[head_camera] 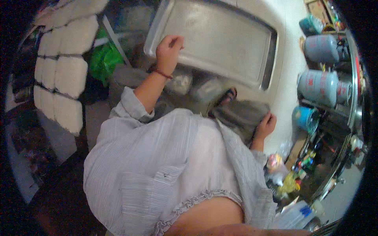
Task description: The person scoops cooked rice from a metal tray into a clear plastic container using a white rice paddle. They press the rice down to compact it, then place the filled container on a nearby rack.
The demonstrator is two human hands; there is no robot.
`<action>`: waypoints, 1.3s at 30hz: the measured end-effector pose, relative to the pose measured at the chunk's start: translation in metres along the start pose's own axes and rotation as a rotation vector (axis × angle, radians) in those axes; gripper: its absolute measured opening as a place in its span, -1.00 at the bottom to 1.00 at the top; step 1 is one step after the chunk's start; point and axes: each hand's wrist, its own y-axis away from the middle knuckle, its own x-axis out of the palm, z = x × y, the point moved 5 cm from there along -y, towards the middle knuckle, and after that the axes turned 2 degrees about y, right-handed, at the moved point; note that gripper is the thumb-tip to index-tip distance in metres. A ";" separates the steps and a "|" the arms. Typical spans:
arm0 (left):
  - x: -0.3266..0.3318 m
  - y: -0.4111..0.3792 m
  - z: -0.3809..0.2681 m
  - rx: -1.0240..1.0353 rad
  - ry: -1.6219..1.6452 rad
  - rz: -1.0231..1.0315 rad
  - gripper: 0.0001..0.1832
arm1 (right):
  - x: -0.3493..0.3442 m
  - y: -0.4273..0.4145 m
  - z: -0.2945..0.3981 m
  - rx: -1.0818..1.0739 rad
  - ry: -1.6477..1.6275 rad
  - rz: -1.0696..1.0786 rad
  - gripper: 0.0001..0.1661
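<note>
My left hand (pixel 169 51), with a dark red bracelet at the wrist, is over the near left edge of a large rectangular metal tray (pixel 218 38). Its fingers are loosely curled and blurred, and no object shows in them; contact with the tray is unclear. To the right, my right hand (pixel 266 125) is beside the dark trouser leg (pixel 242 113) at knee height. Those fingers are bent too, and whether they grip the cloth cannot be seen. The tray has a raised rim and a bare inner surface; its far edge runs out of view.
Pale padded blocks (pixel 71 67) form rows at left, beside a green plastic bag (pixel 104 60). Gas cylinders (pixel 317 87), a blue container (pixel 305 118) and cluttered shelving line the right. Clear plastic bags (pixel 206 88) lie below the tray, near a sandalled foot (pixel 229 96).
</note>
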 end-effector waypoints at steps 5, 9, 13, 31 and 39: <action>-0.046 0.086 0.092 -0.056 -0.432 0.026 -0.84 | -0.012 0.015 0.013 -0.016 0.004 -0.061 -0.82; -0.081 0.106 0.182 -0.194 -0.748 0.023 -0.71 | -0.011 0.018 0.025 -0.127 0.050 -0.009 -0.90; -0.092 0.088 0.223 -0.395 -0.767 0.079 -0.46 | 0.035 0.037 0.090 -0.353 0.024 0.256 -0.83; -0.117 0.094 0.229 -0.764 0.095 0.317 -0.62 | 0.250 0.121 0.083 0.497 -0.478 1.038 -0.40; -0.075 0.137 0.182 -0.577 -0.218 0.731 -0.61 | 0.228 0.124 0.079 0.405 -0.458 1.151 -0.22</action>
